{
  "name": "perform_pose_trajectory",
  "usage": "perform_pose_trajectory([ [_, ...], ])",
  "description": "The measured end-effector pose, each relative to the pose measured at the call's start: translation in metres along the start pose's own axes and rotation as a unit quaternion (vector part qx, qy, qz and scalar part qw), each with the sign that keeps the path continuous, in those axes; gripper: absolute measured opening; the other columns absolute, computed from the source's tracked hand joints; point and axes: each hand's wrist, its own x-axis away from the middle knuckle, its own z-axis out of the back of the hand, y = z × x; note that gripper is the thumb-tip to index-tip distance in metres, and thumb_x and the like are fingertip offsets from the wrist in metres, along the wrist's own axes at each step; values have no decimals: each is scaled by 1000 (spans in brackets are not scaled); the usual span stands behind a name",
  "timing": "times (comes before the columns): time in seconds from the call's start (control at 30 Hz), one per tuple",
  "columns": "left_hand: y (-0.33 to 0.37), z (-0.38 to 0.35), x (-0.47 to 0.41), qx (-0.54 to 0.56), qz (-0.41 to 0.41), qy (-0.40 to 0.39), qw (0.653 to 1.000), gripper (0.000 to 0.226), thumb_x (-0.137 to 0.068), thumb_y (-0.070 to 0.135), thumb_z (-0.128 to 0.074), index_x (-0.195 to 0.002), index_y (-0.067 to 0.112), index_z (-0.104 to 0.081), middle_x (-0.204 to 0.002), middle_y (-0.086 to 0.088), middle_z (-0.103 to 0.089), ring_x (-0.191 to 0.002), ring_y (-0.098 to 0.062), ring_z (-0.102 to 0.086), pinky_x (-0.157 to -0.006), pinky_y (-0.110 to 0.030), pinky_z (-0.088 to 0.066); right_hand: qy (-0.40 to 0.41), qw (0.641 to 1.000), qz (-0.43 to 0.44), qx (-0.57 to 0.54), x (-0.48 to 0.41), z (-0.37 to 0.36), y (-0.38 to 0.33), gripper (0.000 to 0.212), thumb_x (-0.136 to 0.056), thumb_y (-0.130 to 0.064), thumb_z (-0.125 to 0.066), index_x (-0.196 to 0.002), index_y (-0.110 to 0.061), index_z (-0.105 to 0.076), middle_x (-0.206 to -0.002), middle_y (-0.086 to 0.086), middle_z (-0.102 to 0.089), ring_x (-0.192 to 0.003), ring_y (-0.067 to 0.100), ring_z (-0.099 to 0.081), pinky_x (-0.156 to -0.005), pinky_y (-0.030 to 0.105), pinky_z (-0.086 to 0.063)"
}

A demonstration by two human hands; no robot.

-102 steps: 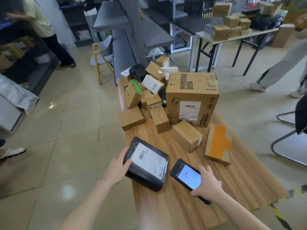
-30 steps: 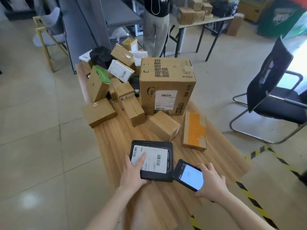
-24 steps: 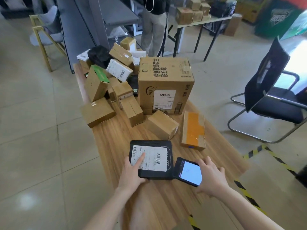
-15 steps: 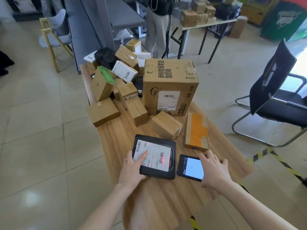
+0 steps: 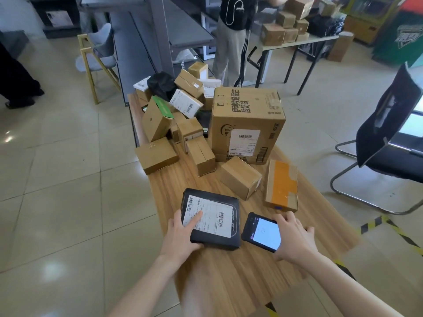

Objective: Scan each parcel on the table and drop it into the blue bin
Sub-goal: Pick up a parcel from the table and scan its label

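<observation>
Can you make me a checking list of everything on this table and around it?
surface: wooden table.
job's things: black parcel lying label up; handheld scanner beside it; waiting: big carton, orange-taped box, heap of small cardboard boxes; blue bin not in view.
clutter: nothing seen.
grips: left hand presses the parcel's label; right hand holds the scanner.
cables: nothing seen on the table.
surroundings: black chair, grey shelving, a bystander at a second table.
</observation>
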Motion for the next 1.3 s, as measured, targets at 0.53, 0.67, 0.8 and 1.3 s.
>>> perform_pose_trajectory([
  [0.53, -106, 8, 84, 144, 107, 94, 979, 87, -74, 56, -75, -146, 51, -27, -139, 9, -20, -131, -13, -27, -115, -25, -24, -37, 992, 65, -104, -27, -25, -93, 100, -54, -42, -82, -139, -31, -31, -120, -7, -36, -107, 9, -41, -95, 40, -37],
  [0.67, -111, 3, 113, 171, 135, 129, 967, 86, -75, 54, -76, -145, 53, -26, -136, 16, -16, -131, -9, -27, -114, -20, -25, -42, 985, 122, -112, -29, -29, -116, 95, -56, -41, -82, -137, -31, -32, -114, -10, -32, -100, 6, -35, -96, 39, -37],
  [0.8, -99, 3, 150, 201, 192, 200, 940, 84, -74, 48, -79, -141, 58, -29, -135, 17, -20, -128, -4, -29, -110, -19, -29, -60, 978, 166, -111, -30, -26, -134, 95, -54, -37, -80, -137, -30, -33, -112, -9, -31, -98, 9, -41, -92, 40, -36],
  [1.3, -29, -70, 429, 170, 545, 333, 750, 89, -75, 56, -74, -147, 51, -22, -146, 7, -15, -136, -18, -21, -118, -38, -25, -205, 869, 451, 21, 93, -101, -224, 93, -52, -35, -77, -134, -38, -34, -109, -11, -31, -95, 7, -37, -87, 35, -42],
])
